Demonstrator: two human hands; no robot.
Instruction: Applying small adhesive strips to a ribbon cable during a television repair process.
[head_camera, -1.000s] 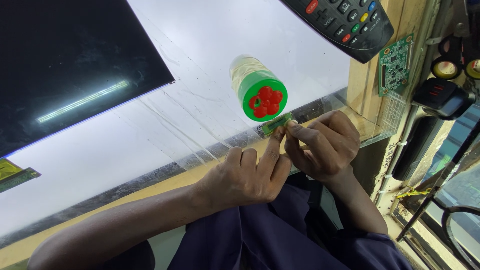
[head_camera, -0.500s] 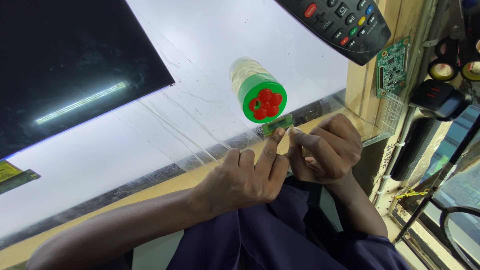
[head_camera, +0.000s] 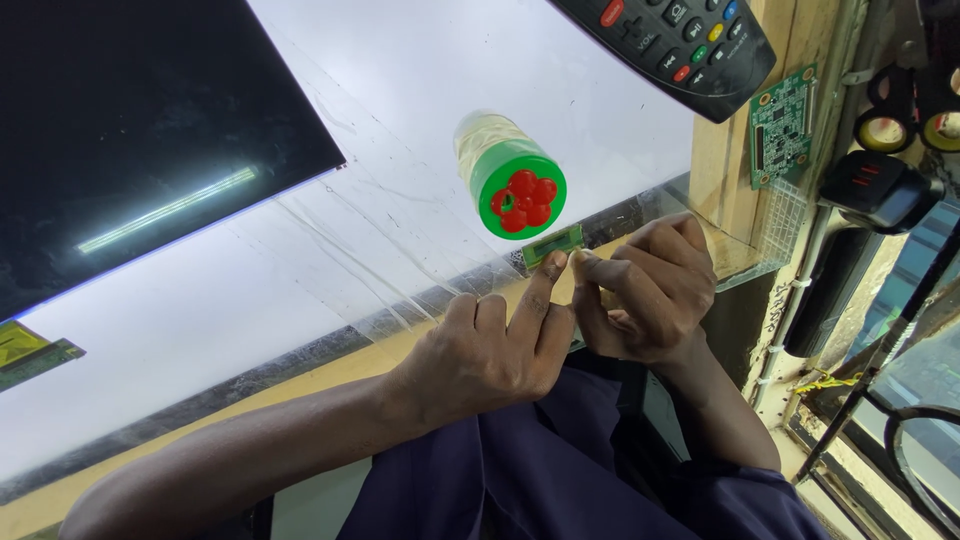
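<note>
Both hands pinching a tiny green strip at the near edge of the panel

Far left, a dark glossy screen panel (head_camera: 130, 130) on the white backlit sheet (head_camera: 330, 270). Left hand (head_camera: 480, 350) and right hand (head_camera: 645, 295) pinch the small green circuit strip (head_camera: 553, 244); green-capped bottle with red beads (head_camera: 515, 180) just beyond, black remote (head_camera: 680, 45) and green circuit board (head_camera: 782, 125) far right.

Pale wooden bench (head_camera: 720, 150), bright white light panel (head_camera: 400, 200)
</note>
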